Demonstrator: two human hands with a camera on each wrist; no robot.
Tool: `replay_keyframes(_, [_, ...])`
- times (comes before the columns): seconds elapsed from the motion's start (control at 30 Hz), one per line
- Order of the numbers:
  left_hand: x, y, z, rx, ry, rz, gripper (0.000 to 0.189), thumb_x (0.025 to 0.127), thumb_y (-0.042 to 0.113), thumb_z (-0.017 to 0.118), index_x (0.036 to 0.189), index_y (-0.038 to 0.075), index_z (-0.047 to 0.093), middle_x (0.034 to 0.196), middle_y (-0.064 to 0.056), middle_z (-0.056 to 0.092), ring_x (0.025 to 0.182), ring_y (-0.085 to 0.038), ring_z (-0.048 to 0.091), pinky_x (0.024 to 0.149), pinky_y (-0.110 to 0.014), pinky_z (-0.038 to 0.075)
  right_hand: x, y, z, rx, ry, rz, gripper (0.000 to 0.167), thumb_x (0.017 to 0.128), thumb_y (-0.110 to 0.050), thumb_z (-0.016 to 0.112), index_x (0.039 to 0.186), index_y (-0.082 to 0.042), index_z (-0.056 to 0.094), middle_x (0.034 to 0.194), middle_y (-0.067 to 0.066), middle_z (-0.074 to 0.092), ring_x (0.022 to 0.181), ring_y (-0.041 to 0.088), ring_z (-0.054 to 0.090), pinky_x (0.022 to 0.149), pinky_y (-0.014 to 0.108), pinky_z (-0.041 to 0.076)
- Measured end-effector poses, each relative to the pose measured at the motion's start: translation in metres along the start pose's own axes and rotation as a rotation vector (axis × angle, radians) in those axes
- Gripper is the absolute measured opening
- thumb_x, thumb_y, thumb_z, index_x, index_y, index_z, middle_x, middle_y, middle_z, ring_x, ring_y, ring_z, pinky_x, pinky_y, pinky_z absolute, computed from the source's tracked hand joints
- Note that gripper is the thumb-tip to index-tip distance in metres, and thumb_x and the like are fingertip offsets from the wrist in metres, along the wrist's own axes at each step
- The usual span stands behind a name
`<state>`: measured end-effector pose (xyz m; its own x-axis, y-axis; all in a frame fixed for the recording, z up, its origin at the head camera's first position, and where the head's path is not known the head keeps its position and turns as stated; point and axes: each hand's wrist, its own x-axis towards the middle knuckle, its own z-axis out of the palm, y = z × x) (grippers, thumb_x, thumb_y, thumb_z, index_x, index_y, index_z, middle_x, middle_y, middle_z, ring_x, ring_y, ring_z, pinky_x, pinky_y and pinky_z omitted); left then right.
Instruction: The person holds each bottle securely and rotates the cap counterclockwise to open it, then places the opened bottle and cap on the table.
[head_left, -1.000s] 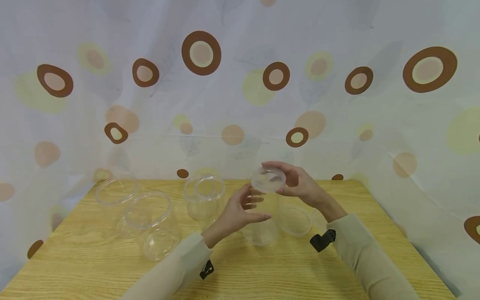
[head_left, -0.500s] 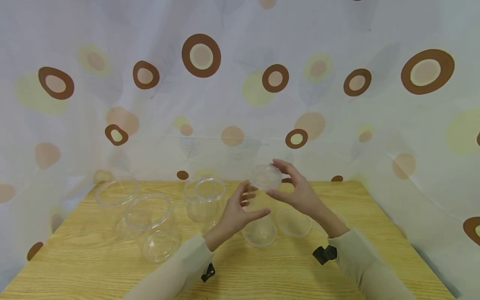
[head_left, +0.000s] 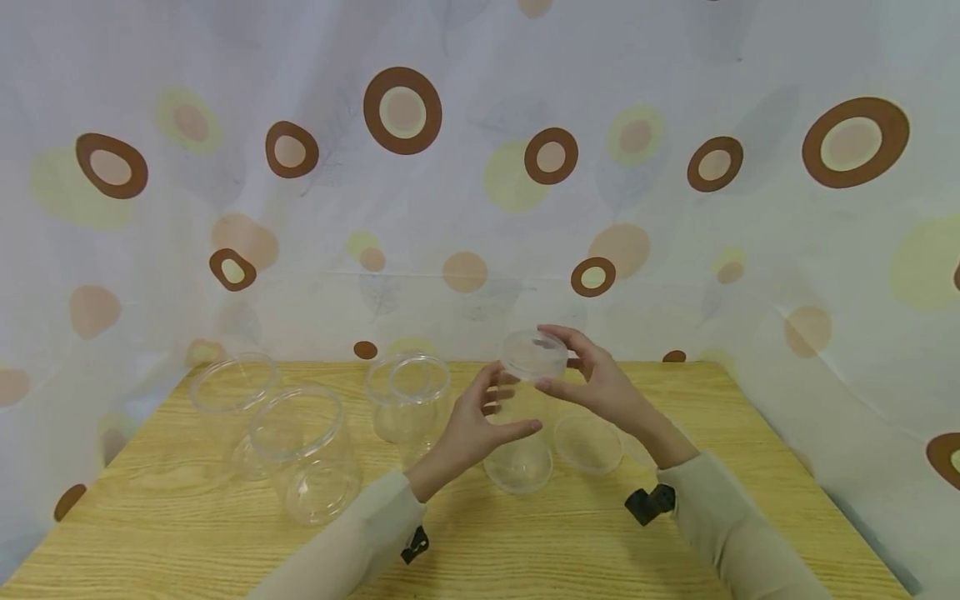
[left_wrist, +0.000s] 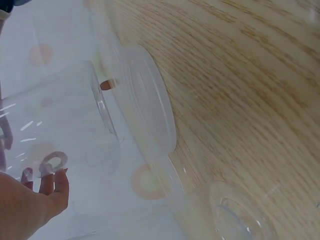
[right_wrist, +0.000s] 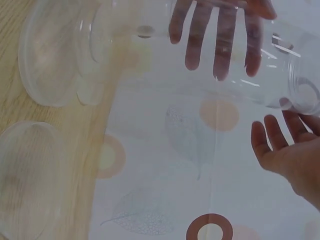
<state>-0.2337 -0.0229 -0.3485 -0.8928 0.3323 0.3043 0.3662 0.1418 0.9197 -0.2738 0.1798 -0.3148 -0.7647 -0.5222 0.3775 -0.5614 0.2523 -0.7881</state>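
Note:
My left hand (head_left: 471, 429) holds a tall clear plastic jar (head_left: 525, 408) near the middle, thumb in front and fingers behind. Through the jar wall (right_wrist: 220, 55) in the right wrist view, those fingers show spread apart. A round, thin translucent lid (head_left: 534, 357) sits at the jar's upper end. My right hand (head_left: 600, 387) grips this lid at its right side, thumb at the near edge and fingers at the far edge. In the left wrist view, the jar's lower end (left_wrist: 102, 107) stands out against the patterned cloth.
Several clear jars stand to the left, including a wide one (head_left: 300, 421) and a far one (head_left: 228, 383). Loose round lids, one of them at the right (head_left: 588, 444), lie on the wooden table (head_left: 540, 550). A patterned cloth (head_left: 465, 192) hangs behind.
My right hand's fingertips have drawn back to the right along the lid's edge, and the lid's tilt has shifted slightly. The left hand and the standing jars have barely moved.

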Motion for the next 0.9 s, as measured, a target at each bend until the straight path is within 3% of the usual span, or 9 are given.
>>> replay_keyframes(0.23, [0.003, -0.009, -0.004, -0.026, -0.078, 0.010, 0.072, 0.077, 0.014, 0.074, 0.137, 0.021, 0.034, 0.126, -0.006, 0.048, 0.114, -0.024, 0.050, 0.096, -0.041, 0.042, 0.009, 0.003, -0.017, 0.269, -0.264, -0.004, 0.066, 0.087, -0.006, 0.060, 0.143, -0.008, 0.025, 0.138, 0.027, 0.029, 0.120, 0.016, 0.046, 0.089, 0.030, 0.047])
replay_keyframes(0.4, [0.008, -0.028, -0.002, -0.016, -0.075, 0.012, 0.074, 0.075, 0.017, 0.076, 0.135, 0.031, 0.035, 0.126, -0.001, 0.048, 0.114, -0.020, 0.050, 0.097, -0.042, 0.041, 0.010, 0.003, -0.021, 0.339, -0.321, 0.005, 0.069, 0.088, -0.006, 0.058, 0.145, -0.007, 0.019, 0.141, 0.023, 0.027, 0.122, 0.017, 0.044, 0.091, 0.030, 0.046])
replay_keyframes(0.5, [0.010, -0.034, -0.002, -0.013, -0.063, 0.017, 0.073, 0.074, 0.020, 0.077, 0.133, 0.035, 0.036, 0.125, 0.001, 0.049, 0.113, -0.018, 0.051, 0.097, -0.043, 0.041, 0.007, 0.002, -0.020, 0.308, -0.277, -0.026, 0.069, 0.089, -0.008, 0.058, 0.145, -0.010, 0.018, 0.145, 0.017, 0.026, 0.126, 0.017, 0.039, 0.092, 0.029, 0.045])
replay_keyframes(0.63, [0.010, -0.034, -0.002, -0.013, -0.049, 0.030, 0.072, 0.073, 0.025, 0.077, 0.132, 0.036, 0.037, 0.125, 0.002, 0.049, 0.113, -0.018, 0.051, 0.096, -0.045, 0.041, 0.002, 0.000, -0.013, 0.209, -0.121, -0.075, 0.066, 0.089, -0.010, 0.059, 0.144, -0.011, 0.023, 0.145, 0.017, 0.028, 0.129, 0.016, 0.034, 0.096, 0.024, 0.040])
replay_keyframes(0.77, [0.011, -0.033, -0.002, -0.005, -0.038, 0.033, 0.072, 0.073, 0.027, 0.077, 0.132, 0.034, 0.036, 0.126, 0.002, 0.049, 0.114, -0.019, 0.051, 0.095, -0.044, 0.042, -0.002, -0.002, -0.002, 0.084, 0.024, -0.076, 0.066, 0.085, -0.008, 0.063, 0.142, -0.014, 0.029, 0.141, 0.014, 0.036, 0.127, 0.015, 0.035, 0.098, 0.022, 0.036])
replay_keyframes(0.9, [0.011, -0.032, -0.002, 0.003, -0.035, 0.037, 0.073, 0.073, 0.028, 0.077, 0.133, 0.033, 0.036, 0.127, 0.001, 0.049, 0.114, -0.020, 0.051, 0.095, -0.042, 0.042, -0.005, -0.005, 0.006, 0.003, 0.094, -0.072, 0.067, 0.083, -0.006, 0.066, 0.140, -0.013, 0.032, 0.137, 0.010, 0.041, 0.122, 0.014, 0.038, 0.097, 0.023, 0.035])
